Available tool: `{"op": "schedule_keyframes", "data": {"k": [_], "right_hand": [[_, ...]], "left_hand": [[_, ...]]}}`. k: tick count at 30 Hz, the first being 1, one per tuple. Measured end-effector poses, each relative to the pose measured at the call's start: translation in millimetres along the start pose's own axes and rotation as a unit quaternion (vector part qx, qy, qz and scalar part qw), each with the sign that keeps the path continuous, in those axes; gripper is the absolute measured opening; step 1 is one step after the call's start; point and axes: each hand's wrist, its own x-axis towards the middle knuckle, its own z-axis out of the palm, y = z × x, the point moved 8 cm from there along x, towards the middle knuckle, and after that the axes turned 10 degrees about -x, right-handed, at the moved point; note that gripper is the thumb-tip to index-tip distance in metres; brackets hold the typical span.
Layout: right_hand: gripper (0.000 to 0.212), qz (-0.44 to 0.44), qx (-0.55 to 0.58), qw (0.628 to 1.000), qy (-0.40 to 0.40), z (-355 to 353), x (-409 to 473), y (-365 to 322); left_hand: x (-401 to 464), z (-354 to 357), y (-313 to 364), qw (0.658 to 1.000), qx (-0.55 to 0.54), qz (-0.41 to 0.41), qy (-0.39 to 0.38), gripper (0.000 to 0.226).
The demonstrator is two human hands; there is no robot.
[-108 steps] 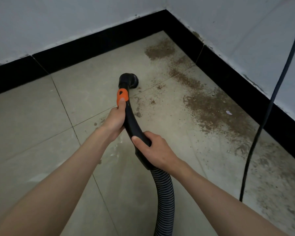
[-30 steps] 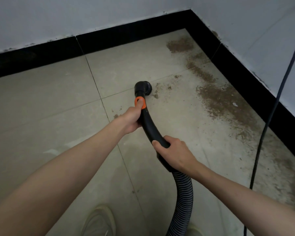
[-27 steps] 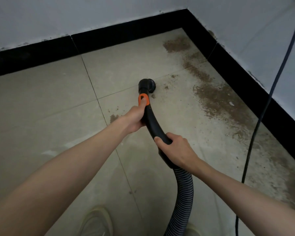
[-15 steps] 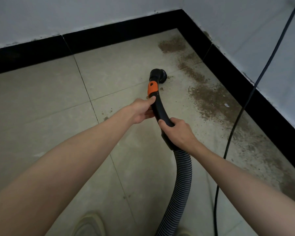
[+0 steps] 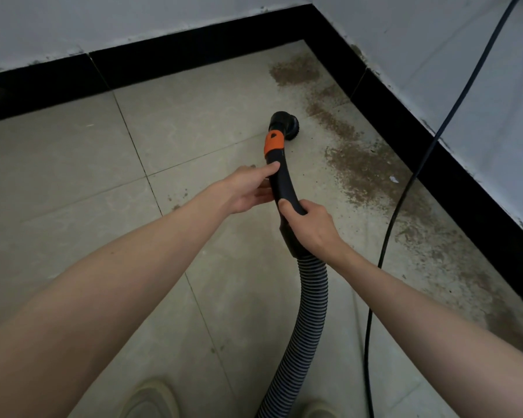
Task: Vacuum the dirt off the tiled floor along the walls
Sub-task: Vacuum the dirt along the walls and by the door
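A black curved vacuum wand (image 5: 283,179) with an orange collar (image 5: 274,143) ends in a round brush nozzle (image 5: 286,124) on the tiled floor (image 5: 194,116), just left of a brown dirt band (image 5: 363,167). My right hand (image 5: 311,227) grips the wand's lower end above the ribbed hose (image 5: 308,312). My left hand (image 5: 248,190) holds the wand's left side below the collar, thumb on top and fingers fairly straight. Dirt runs along the right wall into the corner patch (image 5: 295,70).
Black skirting (image 5: 453,179) lines both white walls, meeting in a corner at the upper right. A black power cable (image 5: 399,203) hangs down the right wall and trails across the dirty floor. Two pale shoes, the left one (image 5: 151,399), show at the bottom edge.
The nozzle has moved right and toward the corner, reaching the edge of the dirt band. My left hand has slid down the wand, off the orange collar. The cable has swung left.
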Motion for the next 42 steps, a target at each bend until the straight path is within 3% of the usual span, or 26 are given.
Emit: {"op": "schedule_keyframes", "data": {"k": [4, 10, 17, 21, 25, 30, 42], "right_hand": [[0.035, 0.006, 0.019, 1.0, -0.002, 3.7, -15.4, 10.6], [0.041, 0.086, 0.302, 0.946, -0.076, 1.2, -33.3, 18.7], [0.057, 0.103, 0.381, 0.908, -0.142, -1.5, -43.6, 25.0], [0.057, 0.076, 0.357, 0.918, -0.152, -2.5, -48.9, 17.2], [0.057, 0.068, 0.339, 0.922, -0.172, 0.4, -59.7, 16.8], [0.055, 0.069, 0.299, 0.936, -0.173, -0.2, -75.6, 29.7], [0.057, 0.054, 0.34, 0.905, -0.25, 9.6, -98.8, 7.6]], "left_hand": [[-0.2, 0.6, -9.3, 0.999, 0.035, 0.002, -0.021, 0.027], [-1.5, 7.1, -7.0, 0.998, 0.038, 0.022, -0.042, 0.037], [-6.4, 24.2, -0.2, 0.992, 0.087, 0.06, -0.076, 0.037], [-13.8, 47.4, 5.9, 0.989, 0.053, 0.074, -0.117, 0.022], [-20.7, 52.1, -2.4, 0.992, -0.031, 0.063, -0.106, 0.019], [-31.5, 48.6, -21.4, 0.991, -0.049, 0.031, -0.119, 0.017], [-57.9, 29.5, -24.6, 0.989, -0.115, 0.055, -0.076, 0.017]]}}
